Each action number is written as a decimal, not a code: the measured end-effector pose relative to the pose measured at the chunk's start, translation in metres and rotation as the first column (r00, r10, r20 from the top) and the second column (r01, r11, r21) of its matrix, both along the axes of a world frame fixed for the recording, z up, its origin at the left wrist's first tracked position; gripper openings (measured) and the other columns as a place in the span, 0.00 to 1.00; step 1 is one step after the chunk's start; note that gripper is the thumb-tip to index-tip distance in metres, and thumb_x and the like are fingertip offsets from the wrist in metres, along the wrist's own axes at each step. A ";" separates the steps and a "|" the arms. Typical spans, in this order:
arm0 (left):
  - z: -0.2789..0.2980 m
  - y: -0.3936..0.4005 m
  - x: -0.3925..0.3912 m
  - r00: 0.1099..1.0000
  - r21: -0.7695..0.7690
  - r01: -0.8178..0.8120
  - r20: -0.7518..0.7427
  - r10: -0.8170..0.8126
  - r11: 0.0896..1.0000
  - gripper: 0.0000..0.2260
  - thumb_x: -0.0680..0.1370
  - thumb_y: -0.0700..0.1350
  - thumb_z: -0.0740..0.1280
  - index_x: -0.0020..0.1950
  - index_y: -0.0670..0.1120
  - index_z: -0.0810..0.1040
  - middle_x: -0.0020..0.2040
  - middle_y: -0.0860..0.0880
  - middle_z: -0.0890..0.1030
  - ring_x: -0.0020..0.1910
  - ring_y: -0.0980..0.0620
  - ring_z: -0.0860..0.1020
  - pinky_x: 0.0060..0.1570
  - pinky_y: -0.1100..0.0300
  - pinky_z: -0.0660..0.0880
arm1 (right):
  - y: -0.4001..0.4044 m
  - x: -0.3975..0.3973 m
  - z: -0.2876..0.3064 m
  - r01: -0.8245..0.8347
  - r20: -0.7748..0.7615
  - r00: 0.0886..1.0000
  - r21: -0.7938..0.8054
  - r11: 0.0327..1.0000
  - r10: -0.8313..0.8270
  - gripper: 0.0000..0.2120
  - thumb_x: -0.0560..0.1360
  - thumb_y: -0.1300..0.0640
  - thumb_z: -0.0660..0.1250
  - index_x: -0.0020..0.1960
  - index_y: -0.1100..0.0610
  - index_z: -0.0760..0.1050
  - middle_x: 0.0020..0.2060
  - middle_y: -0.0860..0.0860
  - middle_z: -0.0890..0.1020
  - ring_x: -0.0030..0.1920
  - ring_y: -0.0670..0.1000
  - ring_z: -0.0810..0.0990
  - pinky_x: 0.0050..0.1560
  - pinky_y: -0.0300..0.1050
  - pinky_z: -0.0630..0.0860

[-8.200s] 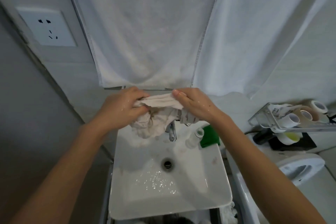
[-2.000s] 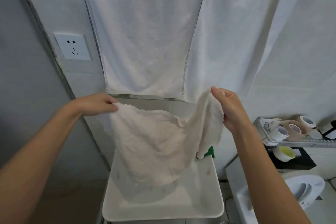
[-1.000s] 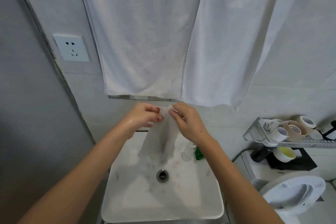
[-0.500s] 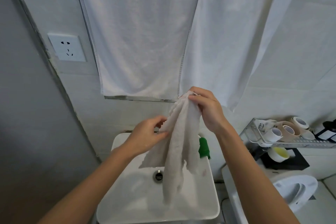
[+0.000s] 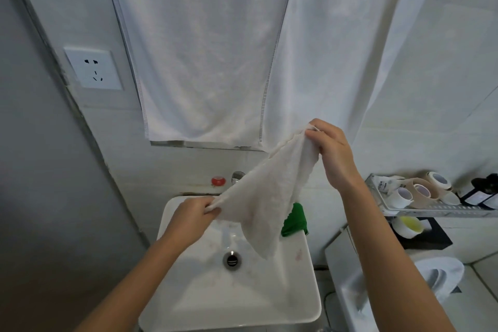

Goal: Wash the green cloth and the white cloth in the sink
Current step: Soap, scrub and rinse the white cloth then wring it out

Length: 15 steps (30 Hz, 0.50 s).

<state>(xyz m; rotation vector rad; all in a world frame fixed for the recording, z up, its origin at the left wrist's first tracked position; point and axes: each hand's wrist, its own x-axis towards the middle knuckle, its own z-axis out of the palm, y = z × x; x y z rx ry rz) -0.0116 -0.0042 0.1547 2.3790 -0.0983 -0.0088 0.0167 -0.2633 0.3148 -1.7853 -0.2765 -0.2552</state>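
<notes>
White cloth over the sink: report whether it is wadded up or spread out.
Partly spread. The wrinkled white cloth hangs stretched between the raised right hand and lower left hand, one corner drooping.

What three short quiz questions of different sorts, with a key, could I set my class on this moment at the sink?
1. True or false: the white cloth lies flat in the sink.
2. Which hand holds the cloth higher? A. left hand B. right hand
3. Fill the gap: the green cloth sits at the sink's back ____ corner, as the camera sees it.

Key: 1. False: both hands hold it stretched in the air above the basin. 2. B. 3. Right.
</notes>
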 end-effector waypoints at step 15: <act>0.106 0.063 0.032 0.991 -0.635 -0.116 -0.020 0.135 0.764 0.06 0.77 0.36 0.65 0.47 0.32 0.77 0.40 0.43 0.78 0.40 0.51 0.76 0.38 0.66 0.77 | -0.048 0.005 -0.028 0.199 0.065 0.979 -0.457 0.867 -0.191 0.16 0.81 0.57 0.60 0.37 0.62 0.70 0.30 0.52 0.68 0.31 0.48 0.64 0.32 0.42 0.60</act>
